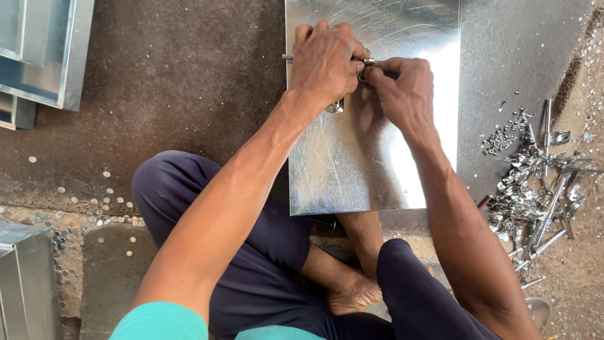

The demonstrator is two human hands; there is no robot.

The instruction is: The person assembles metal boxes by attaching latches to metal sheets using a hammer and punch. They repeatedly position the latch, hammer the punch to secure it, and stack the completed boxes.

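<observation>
Sitting cross-legged on the dark, gritty floor (189, 94), the person bends over a flat, shiny, scratched rectangular sheet of galvanised metal (377, 170), which lies flat on that floor just ahead of the bare feet.

Near the sheet's far left corner, the left hand (324, 63) is cupped with its fingers curled shut over a thin silvery metal rod (288, 57), whose end pokes out past the sheet's left edge. The right hand (402, 88) meets it from the sheet's middle, thumb and forefinger pinched tight on a small silvery fitting (367, 62) at the rod's other end; what exactly that fitting is cannot be made out.

The sheet looks thin, stiff and fairly light, but probably springy, slick on its face and sharp along its cut edges, so it would be best lifted with flat palms at two opposite sides rather than by a corner. The rod seems rigid and slim, easy to roll, and the tight grasp near its ends suits it.

To the sheet's right lies a heap of small silvery metal fittings and rods (535, 189). To its left, well apart, sit grey sheet-metal trays (44, 50), with small round metal discs (82, 201) scattered nearer the knee.
</observation>
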